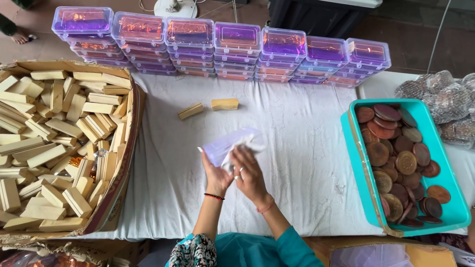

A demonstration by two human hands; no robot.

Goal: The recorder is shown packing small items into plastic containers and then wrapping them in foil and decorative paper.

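Clear plastic is being wiped: a small box (222,147) is held above the worktop (297,163) centre by the left hand (216,175), clenched on it from 7 o'clock. The right hand (250,173) is closed on a white cloth (242,146), rubbing it. Turning the box to the next side seems needed. Stacked boxes (222,49) stand at 12 o'clock.

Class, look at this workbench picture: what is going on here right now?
A person's left hand and right hand together hold a clear plastic box and a white cloth above a white-covered table. Two tan blocks lie ahead, before stacked lidded boxes. A carton of blocks sits left, a teal tub of brown discs right.
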